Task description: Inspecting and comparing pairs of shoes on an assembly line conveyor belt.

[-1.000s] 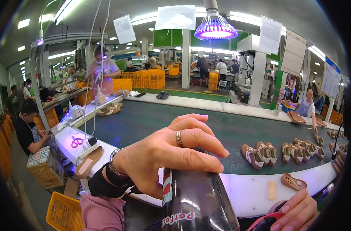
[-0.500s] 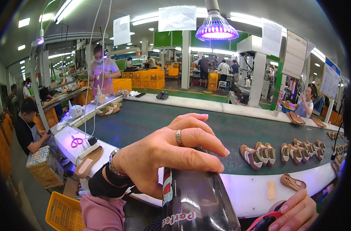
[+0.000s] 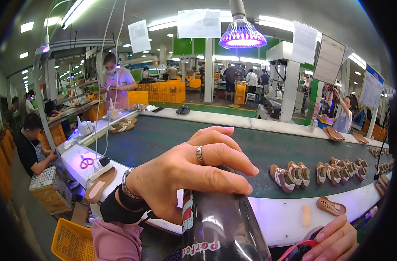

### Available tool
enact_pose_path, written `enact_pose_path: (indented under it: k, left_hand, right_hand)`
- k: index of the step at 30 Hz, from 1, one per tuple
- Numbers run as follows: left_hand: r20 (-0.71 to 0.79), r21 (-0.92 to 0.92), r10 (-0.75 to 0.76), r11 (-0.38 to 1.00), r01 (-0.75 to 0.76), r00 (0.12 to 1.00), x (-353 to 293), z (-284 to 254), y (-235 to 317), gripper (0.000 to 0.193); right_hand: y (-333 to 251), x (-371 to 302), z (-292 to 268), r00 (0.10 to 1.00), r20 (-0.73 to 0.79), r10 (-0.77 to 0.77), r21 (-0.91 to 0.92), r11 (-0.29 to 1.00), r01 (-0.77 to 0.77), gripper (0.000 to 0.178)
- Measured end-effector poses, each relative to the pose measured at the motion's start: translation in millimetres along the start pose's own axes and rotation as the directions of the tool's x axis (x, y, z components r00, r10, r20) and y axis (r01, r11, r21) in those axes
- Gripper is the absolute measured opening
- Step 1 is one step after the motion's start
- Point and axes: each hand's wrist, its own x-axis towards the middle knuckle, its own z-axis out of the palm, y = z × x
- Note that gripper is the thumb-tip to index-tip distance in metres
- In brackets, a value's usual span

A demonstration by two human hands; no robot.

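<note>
In front of me my left hand [image 3: 194, 169] curls over the top of a large, dark, glossy bottle [image 3: 227, 226] with lettering and a sticker on its side. The thumb is mostly behind it, and the bottle's top is hidden under the fingers. At the lower right my right hand [image 3: 333, 241] bends its fingers around a black piece with a pinkish-red rim [image 3: 296, 250], cut off by the lower edge. Just beyond that hand, a brown shoe sole [image 3: 331, 206] and a small tan strip [image 3: 307, 215] lie on the white ledge [image 3: 272, 213].
A green conveyor belt [image 3: 163, 139] carries several brown-and-white shoes [image 3: 282, 177] at right. Scissors [image 3: 86, 162], a power strip [image 3: 99, 171] and an insole [image 3: 100, 185] lie at left. A yellow basket [image 3: 72, 239] stands below. A lamp [image 3: 243, 32] hangs overhead; co-workers sit or stand around.
My hands and the bottle stay nearly in place. The view has shifted slightly. At the far right, a co-worker's arm now reaches up toward hanging items.
</note>
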Motion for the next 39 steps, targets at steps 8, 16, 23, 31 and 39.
enact_pose_path:
  k: [8, 16, 23, 31, 39]
  left_hand:
    - [0.0, -0.029, -0.016, 0.999, 0.016, 1.0, 2, -1, 3, 0.01]
    - [0.002, -0.026, -0.006, 1.0, 0.006, 1.0, 6, 1, 2, 0.01]
    - [0.002, 0.0, 0.021, 1.0, -0.021, 1.0, 4, 0, 2, 0.009]
    - [-0.026, -0.008, 0.013, 1.0, -0.014, 1.0, 10, 6, 3, 0.01]
    - [-0.017, -0.064, -0.007, 0.998, 0.005, 1.0, 9, 5, 3, 0.01]
  right_hand:
    - [-5, 4, -2, 0.999, 0.013, 0.03, -0.019, 0.999, -0.03, 0.011]
    - [-4, 2, -5, 1.0, 0.003, -0.001, -0.012, 1.0, 0.001, 0.011]
    - [-10, 6, -12, 0.994, 0.104, 0.025, 0.011, 1.0, -0.026, 0.012]
    - [-10, 9, -28, 0.978, 0.206, 0.034, 0.028, 0.999, -0.041, 0.013]
    - [-13, 13, -33, 0.956, 0.285, 0.066, 0.03, 0.997, -0.077, 0.014]
